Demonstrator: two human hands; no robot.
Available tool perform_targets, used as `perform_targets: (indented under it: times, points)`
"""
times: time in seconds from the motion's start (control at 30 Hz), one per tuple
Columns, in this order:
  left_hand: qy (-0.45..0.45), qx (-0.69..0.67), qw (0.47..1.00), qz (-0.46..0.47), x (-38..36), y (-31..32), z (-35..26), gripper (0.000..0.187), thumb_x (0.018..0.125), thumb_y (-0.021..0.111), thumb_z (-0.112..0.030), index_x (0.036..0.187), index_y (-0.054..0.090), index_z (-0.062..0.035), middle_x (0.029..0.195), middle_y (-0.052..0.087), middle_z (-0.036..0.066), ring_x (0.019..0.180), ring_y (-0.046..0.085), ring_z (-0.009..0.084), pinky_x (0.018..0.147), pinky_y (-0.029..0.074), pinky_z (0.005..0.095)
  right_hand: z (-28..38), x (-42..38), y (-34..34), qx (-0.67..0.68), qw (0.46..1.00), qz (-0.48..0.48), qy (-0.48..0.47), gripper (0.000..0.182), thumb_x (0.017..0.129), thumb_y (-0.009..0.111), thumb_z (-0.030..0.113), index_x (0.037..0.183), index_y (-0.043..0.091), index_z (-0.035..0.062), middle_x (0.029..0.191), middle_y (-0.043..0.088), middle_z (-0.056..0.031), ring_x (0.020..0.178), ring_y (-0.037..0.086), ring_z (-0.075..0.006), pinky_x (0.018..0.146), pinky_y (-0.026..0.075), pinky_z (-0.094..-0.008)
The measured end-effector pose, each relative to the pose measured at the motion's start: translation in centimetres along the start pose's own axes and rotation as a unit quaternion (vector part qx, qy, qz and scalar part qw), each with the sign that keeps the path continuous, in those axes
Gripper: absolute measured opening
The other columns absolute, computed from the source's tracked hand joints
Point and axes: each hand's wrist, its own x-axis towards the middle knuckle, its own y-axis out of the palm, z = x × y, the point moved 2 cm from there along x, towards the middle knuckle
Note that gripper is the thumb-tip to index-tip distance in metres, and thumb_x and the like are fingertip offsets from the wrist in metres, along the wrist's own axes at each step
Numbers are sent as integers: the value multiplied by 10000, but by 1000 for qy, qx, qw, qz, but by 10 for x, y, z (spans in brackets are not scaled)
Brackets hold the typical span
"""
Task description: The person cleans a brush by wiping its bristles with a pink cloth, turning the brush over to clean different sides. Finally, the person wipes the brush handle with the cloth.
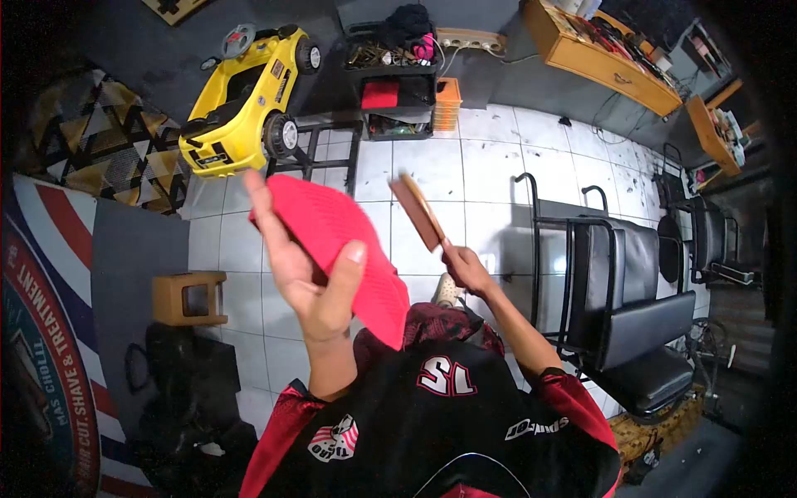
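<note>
A red ribbed pad (340,241), pointed at its lower end, is held up in my left hand (311,282), with the thumb on its near face and a finger stretched along its upper left edge. Over to the right, my right hand (467,267) is closed round the handle of a wooden brush (419,212) with brown bristles. The brush is raised above the white tiled floor and tilted to the upper left. Pad and brush are apart.
Black padded chairs (623,282) stand at the right. A yellow toy car (245,100) is at the upper left, beside a black shelf cart (390,83). A brown stool (189,299) stands at the left, and a wooden drawer counter (606,62) at the upper right.
</note>
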Motion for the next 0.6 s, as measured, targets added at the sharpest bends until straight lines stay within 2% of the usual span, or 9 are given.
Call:
perform_targets:
  times: [0.07, 0.1, 0.17, 0.27, 0.37, 0.43, 0.47, 0.5, 0.6]
  points:
    - [-12, -34, 998, 50, -2, 5, 6, 929, 679, 552, 85, 1394, -25, -57, 1093, 435, 71, 877, 477, 145, 824, 392, 259, 60, -28, 22, 130, 983, 86, -95, 513, 912, 286, 504, 639, 422, 91, 477, 323, 50, 367, 286, -60, 339, 232, -224]
    - [-22, -42, 997, 56, -2, 7, 8, 928, 681, 545, 89, 1394, -30, -58, 1098, 431, 70, 876, 476, 143, 825, 392, 261, 80, -42, 28, 138, 979, 109, -105, 542, 910, 251, 523, 637, 412, 83, 492, 328, 31, 395, 304, -78, 360, 253, -235]
    - [-41, -58, 995, 68, -3, 10, 12, 924, 684, 531, 96, 1393, -42, -61, 1108, 424, 70, 872, 474, 141, 827, 392, 264, 98, -53, 42, 68, 956, 160, -235, 554, 919, 233, 510, 638, 402, 64, 511, 345, 8, 445, 329, -99, 407, 285, -243]
    - [-26, -76, 995, 56, -3, 16, 2, 908, 682, 516, 106, 1394, -24, -56, 1128, 409, 83, 890, 477, 158, 832, 388, 268, 73, -31, 62, 55, 949, 115, -289, 568, 931, 287, 452, 679, 501, -10, 536, 455, -57, 509, 439, -155, 507, 383, -284]
    - [25, -36, 999, 1, 0, 10, -5, 928, 629, 561, 26, 1384, 23, -10, 1111, 430, 101, 892, 493, 186, 833, 397, 294, 21, 11, 49, -193, 948, 102, -234, 619, 912, 297, 487, 732, 576, -36, 613, 568, -164, 572, 552, -272, 568, 430, -362]
    - [54, -18, 998, -29, 4, 6, -20, 950, 597, 580, -22, 1378, 39, 12, 1089, 449, 105, 887, 499, 192, 825, 403, 303, -77, 58, 28, -400, 906, 72, -115, 672, 888, 285, 542, 773, 608, -36, 744, 597, -248, 711, 589, -373, 648, 445, -426]
    - [44, -33, 996, -68, 4, 4, -25, 974, 566, 594, -75, 1370, 54, 33, 1039, 474, 100, 885, 502, 195, 807, 407, 298, -137, 78, 15, -449, 888, 67, -78, 692, 874, 283, 567, 794, 611, -37, 777, 597, -254, 760, 583, -388, 684, 446, -440]
    - [24, -32, 998, -56, 4, 0, -26, 976, 565, 596, -79, 1369, 56, 34, 1030, 477, 99, 887, 502, 196, 811, 405, 297, -177, 83, 2, -496, 865, 62, -39, 714, 860, 281, 592, 815, 614, -38, 811, 597, -260, 808, 577, -403, 720, 447, -454]
    - [-25, -17, 999, -39, 7, -15, -15, 981, 564, 599, -87, 1367, 51, 40, 1026, 472, 100, 910, 495, 198, 838, 390, 298, -176, 55, -15, -499, 864, 52, 49, 715, 849, 291, 602, 873, 617, -34, 881, 605, -244, 880, 583, -372, 762, 463, -432]
